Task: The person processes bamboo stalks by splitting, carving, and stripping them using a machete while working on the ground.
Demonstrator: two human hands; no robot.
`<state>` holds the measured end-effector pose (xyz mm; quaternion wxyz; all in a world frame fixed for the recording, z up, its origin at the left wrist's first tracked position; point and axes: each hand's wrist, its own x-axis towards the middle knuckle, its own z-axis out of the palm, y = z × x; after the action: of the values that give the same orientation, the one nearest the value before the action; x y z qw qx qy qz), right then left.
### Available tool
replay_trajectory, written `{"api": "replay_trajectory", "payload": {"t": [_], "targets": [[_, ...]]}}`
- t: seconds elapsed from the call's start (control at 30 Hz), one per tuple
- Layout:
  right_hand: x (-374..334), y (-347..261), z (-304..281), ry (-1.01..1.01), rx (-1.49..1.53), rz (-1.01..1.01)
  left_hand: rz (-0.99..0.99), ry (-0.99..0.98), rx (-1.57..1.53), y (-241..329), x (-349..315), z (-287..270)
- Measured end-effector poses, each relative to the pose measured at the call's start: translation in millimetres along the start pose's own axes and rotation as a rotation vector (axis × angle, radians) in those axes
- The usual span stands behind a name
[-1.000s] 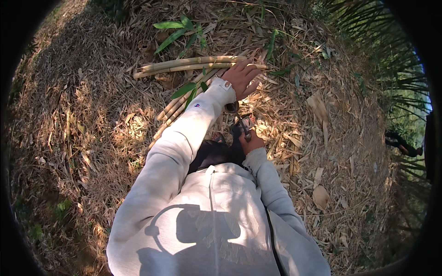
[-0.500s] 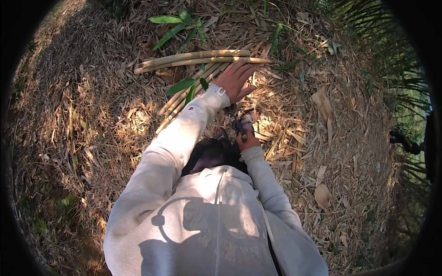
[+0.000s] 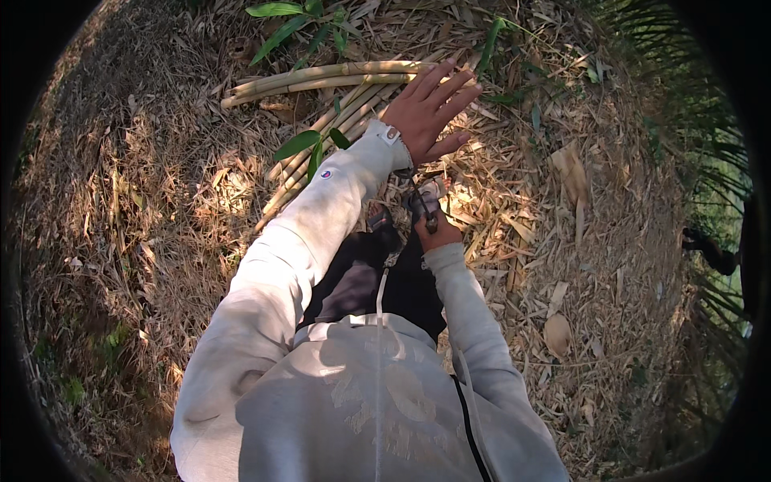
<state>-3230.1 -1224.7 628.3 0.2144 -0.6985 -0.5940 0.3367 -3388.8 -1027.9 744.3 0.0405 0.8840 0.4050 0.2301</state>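
Observation:
My left hand [image 3: 434, 108] is stretched forward with its fingers spread and nothing in it. It hovers over or beside the right ends of several cut yellowish canes, and I cannot tell whether it touches them. Two canes [image 3: 313, 78] lie crosswise at the far side; others [image 3: 321, 136] slant beneath them toward my feet. Close to my legs, my right hand [image 3: 441, 234] is closed round a dark knife-like tool [image 3: 430, 217]. Its narrow dark part points forward and left, under my left wrist; its far end is hidden.
Dry leaves and husks [image 3: 514, 185] cover the ground. Green leaves [image 3: 297, 145] lie by the slanting canes, and a leafy shoot [image 3: 281, 32] stands beyond them. My sandalled feet [image 3: 384, 225] are just ahead. Palm fronds [image 3: 683, 80] and a dark object [image 3: 711, 251] are at the right.
My left hand has reached farther forward and right, its fingers spreading wider. The right hand keeps its hold on the dark tool, and the view has shifted slightly.

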Motion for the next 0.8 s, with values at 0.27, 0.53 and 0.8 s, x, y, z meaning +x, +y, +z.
{"api": "replay_trajectory", "payload": {"t": [0.27, 0.53, 0.8], "targets": [[40.7, 19.0, 17.6, 0.010, 0.027, -0.011, -0.098, -0.300, 0.161, -44.5, -3.6, 77.2], [57.8, 39.4, 43.8, 0.051, 0.048, 0.018, 0.039, -0.096, 0.090, -51.4, 13.8, 73.7], [84.3, 67.1, 62.9, 0.035, -0.015, -0.016, 0.104, -0.113, 0.184, -69.2, 38.3, 83.6]]}}
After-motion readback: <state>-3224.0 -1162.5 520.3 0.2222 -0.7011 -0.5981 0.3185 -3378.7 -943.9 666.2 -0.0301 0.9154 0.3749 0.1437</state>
